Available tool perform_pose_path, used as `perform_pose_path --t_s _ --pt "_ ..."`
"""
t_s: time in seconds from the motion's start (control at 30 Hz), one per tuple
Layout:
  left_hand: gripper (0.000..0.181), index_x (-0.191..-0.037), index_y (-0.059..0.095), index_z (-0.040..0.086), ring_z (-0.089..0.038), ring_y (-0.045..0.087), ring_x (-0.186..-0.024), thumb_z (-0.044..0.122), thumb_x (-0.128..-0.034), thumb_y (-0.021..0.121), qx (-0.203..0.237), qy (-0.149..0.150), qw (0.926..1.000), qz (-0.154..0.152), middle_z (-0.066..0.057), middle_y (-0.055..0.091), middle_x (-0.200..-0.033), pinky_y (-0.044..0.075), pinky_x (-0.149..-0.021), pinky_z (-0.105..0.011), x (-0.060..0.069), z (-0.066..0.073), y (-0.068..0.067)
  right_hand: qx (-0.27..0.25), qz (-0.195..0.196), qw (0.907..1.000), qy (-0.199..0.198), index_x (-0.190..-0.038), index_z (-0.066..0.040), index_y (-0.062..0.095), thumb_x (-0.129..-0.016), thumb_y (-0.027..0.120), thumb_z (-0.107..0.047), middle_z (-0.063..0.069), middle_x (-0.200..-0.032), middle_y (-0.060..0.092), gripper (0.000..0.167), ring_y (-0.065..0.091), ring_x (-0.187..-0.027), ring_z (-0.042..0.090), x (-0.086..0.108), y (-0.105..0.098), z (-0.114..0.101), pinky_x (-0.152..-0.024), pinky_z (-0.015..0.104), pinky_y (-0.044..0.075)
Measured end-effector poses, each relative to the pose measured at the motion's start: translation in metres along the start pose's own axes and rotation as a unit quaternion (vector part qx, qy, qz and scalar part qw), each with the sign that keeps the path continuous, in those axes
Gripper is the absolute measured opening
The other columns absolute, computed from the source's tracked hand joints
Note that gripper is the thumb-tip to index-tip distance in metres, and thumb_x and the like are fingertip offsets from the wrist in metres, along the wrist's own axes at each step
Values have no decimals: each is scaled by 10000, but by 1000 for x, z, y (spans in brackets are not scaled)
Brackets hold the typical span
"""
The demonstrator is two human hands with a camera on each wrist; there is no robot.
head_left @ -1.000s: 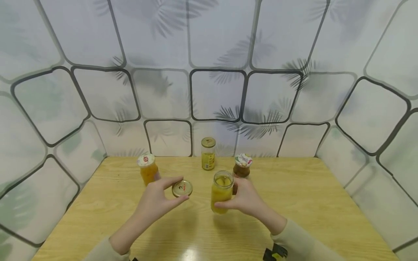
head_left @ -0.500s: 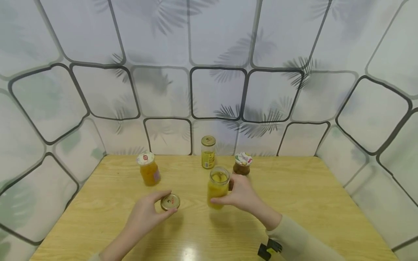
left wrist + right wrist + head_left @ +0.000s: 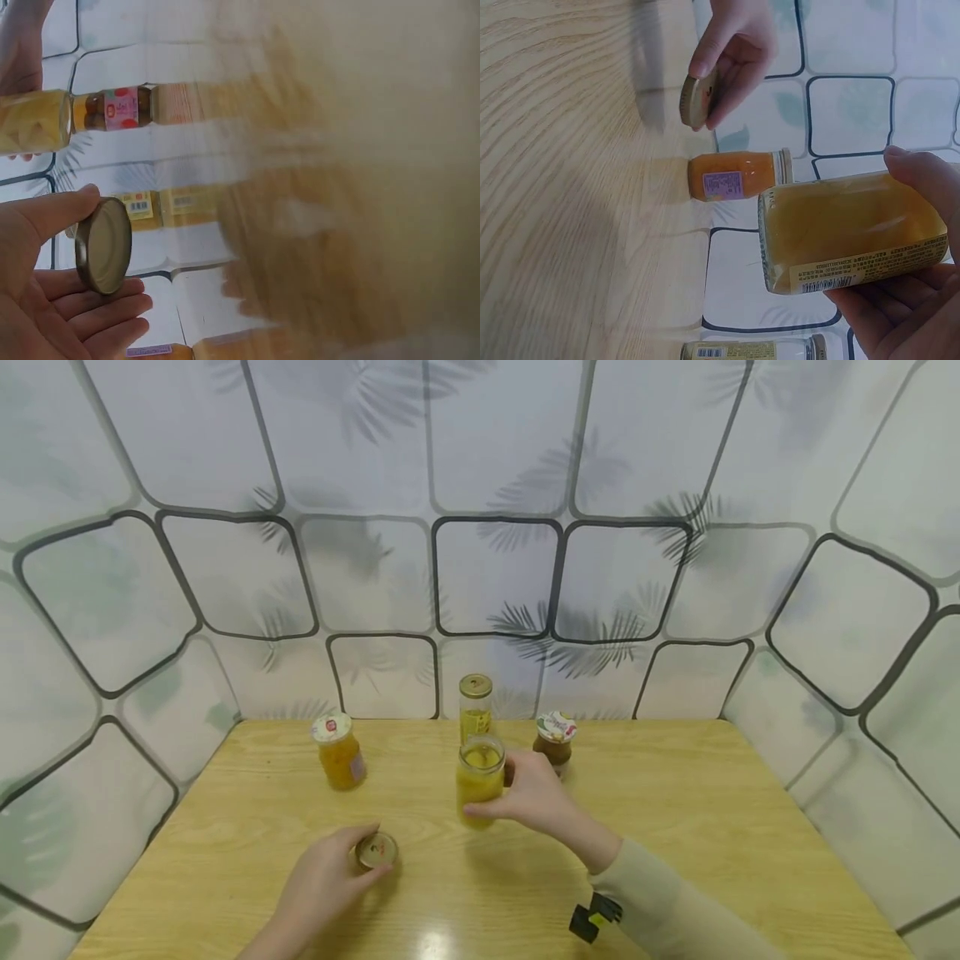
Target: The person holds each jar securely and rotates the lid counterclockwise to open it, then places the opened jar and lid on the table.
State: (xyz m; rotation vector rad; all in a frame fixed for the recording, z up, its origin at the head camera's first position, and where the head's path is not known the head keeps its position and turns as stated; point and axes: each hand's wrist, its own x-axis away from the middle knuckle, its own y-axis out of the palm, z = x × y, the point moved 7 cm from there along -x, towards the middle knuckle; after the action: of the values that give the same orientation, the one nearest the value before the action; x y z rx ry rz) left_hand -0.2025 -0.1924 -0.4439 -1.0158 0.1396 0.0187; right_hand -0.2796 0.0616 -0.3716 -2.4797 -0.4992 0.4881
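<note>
We see the left hand (image 3: 318,877) pinching a gold lid (image 3: 376,852) between thumb and fingers. The lid is up off the table, with its printed top facing up. The right hand (image 3: 528,789) is wrapped around an open jar (image 3: 480,785), thumb on one side and fingers on the other. The jar looks lifted too, and it stands about upright, with yellow food inside.

What is done, as far as we can tell: the lid is off this jar. What is left, we think: lid and jar are apart and not yet put down or joined.

Farther out, three more jars stand on the table, and all have their lids on. The orange jar (image 3: 341,764) is on the left, the brown jar (image 3: 555,743) is just behind the right hand, and the yellow jar (image 3: 476,710) is at the back, its bottom hidden by the open jar.

We see bare wood between the two hands and lots more on the right side of the table (image 3: 712,835). The back is tighter: the wall (image 3: 495,577) rises by the table's far edge, close behind the yellow jar.
</note>
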Motion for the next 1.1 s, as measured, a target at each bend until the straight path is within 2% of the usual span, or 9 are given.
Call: perform_pose_path --t_s 0.27,0.43,0.6,0.83,1.1 --pt "597 -1295 728 29 -391 728 -1176 314 -812 932 -176 -321 9981 -501 -191 755 -1286 581 -1013 -583 -1 -9 7 109 -99 9999 -45 -1157 -107 766 -719 998 -245 50 -1065 814 515 710 -885 79 -11 10 -8 -781 236 584" --pt "594 -1289 734 48 -370 738 -1155 315 -799 939 -204 -402 9974 -564 -176 763 -1276 587 -999 -579 3 -11 9 116 -117 9997 -163 -1152 -90 765 -707 1005 -238 69 -1044 816 526 697 -852 52 -15 18 -16 -766 221 580" --pt "593 -1299 727 43 -346 751 -1125 283 -800 938 -217 -339 9976 -563 -176 767 -1265 605 -973 -558 7 -10 13 -8 -138 9996 -241 -1146 -87 769 -700 1008 -218 70 -1015 816 522 658 -799 13 -19 27 -22 -727 201 569" --pt "611 -1357 688 33 -393 718 -1212 255 -834 910 -201 -316 9963 -770 -195 735 -1335 566 -1037 -603 9 -13 23 -349 -297 9990 10 -1174 -105 764 -716 999 -205 55 -1058 816 524 692 -843 40 -18 40 -18 -765 221 585" --pt "619 -1345 671 -25 -418 701 -1249 188 -816 911 -703 29 9945 -775 -244 693 -1383 562 -1050 -598 11 -8 23 -466 -236 9986 42 -1142 -111 772 -699 1004 -199 59 -1059 818 508 699 -850 51 -18 48 -12 -781 224 591"
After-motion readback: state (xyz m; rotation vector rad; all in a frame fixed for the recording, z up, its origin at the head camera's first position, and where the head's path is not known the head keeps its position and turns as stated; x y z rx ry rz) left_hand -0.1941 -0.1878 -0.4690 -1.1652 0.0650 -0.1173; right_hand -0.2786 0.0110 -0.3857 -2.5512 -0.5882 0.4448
